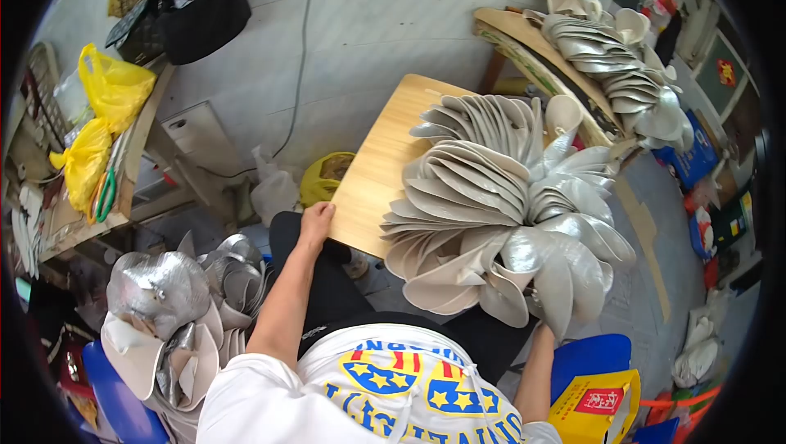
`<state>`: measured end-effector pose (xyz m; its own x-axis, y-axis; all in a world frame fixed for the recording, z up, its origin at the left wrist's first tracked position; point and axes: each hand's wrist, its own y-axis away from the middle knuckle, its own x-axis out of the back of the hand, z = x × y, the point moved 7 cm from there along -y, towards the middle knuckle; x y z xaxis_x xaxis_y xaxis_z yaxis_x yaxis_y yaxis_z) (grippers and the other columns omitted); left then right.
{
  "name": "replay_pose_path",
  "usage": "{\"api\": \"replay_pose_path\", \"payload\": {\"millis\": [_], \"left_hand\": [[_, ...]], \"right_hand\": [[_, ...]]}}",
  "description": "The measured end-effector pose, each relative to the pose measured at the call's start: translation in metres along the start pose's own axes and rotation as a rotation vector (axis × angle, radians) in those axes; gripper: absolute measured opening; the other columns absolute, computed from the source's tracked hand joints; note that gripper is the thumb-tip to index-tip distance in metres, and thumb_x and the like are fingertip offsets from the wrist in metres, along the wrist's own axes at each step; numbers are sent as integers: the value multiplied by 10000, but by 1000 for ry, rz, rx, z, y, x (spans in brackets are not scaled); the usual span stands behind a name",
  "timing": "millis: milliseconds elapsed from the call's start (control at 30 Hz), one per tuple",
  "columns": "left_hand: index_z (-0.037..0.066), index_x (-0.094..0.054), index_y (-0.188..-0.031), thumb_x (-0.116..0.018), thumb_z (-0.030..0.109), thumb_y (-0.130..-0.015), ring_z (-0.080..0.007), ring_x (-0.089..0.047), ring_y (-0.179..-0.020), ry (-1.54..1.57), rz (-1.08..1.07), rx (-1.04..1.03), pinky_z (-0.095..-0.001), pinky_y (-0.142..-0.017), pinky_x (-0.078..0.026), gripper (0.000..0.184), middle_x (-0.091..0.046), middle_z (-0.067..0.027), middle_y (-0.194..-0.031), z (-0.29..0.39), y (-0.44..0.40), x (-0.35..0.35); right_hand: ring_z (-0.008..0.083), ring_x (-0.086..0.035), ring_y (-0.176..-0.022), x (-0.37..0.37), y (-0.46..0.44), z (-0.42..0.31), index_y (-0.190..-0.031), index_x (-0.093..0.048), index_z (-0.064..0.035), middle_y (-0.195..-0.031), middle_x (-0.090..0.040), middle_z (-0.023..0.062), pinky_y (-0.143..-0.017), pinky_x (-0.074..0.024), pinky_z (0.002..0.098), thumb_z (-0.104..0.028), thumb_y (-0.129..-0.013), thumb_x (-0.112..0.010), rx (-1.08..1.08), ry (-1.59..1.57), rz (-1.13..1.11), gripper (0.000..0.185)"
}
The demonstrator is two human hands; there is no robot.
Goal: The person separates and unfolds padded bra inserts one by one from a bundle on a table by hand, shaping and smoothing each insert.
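Observation:
A light wooden board, like a small tabletop, lies in front of my lap. My left hand is closed on its near left edge, fingers curled at the rim. A large heap of insole-shaped pieces, beige on one side and silvery foil on the other, covers the board's right part in fanned stacks. My right forearm reaches up beneath the near right side of this heap. The insole-shaped pieces hide my right hand and its fingers, so what it touches does not show.
More silvery pieces lie on a bench at the back right. Others fill a pile at my left. Yellow bags and green-handled scissors are on the left shelf. A yellow box sits by my right arm.

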<state>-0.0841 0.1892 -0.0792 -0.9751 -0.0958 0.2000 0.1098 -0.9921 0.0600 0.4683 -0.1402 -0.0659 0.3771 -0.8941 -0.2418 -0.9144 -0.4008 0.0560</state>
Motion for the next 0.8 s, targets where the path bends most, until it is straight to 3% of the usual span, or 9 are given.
{"api": "replay_pose_path", "payload": {"millis": [367,500,800], "left_hand": [[-34,-649,-881,-632,237,-882,-128,-581,-679,-203,-93,147,-287,-639,-464,272,-640,-61,-749,7,84,45],[3,-610,-879,-612,236,-909,-113,-563,-599,7,-112,244,-275,-468,-479,235,-595,-38,-719,-3,96,50],[48,-567,-879,-582,258,-938,-123,-569,-529,101,-47,331,-281,-429,-506,219,-576,-29,-700,-16,97,82]], "right_hand": [[232,-532,-1121,-14,-24,-5,-1306,-462,16,-1281,-530,141,-942,-413,343,-188,-882,-636,-16,66,-46,501],[230,-534,-1120,-27,-30,-6,-1304,-466,15,-1278,-534,139,-942,-414,342,-188,-881,-636,-10,93,-84,499],[227,-537,-1116,-107,-16,-13,-1302,-473,15,-1271,-541,135,-940,-416,340,-188,-879,-637,67,319,-289,496]]}}
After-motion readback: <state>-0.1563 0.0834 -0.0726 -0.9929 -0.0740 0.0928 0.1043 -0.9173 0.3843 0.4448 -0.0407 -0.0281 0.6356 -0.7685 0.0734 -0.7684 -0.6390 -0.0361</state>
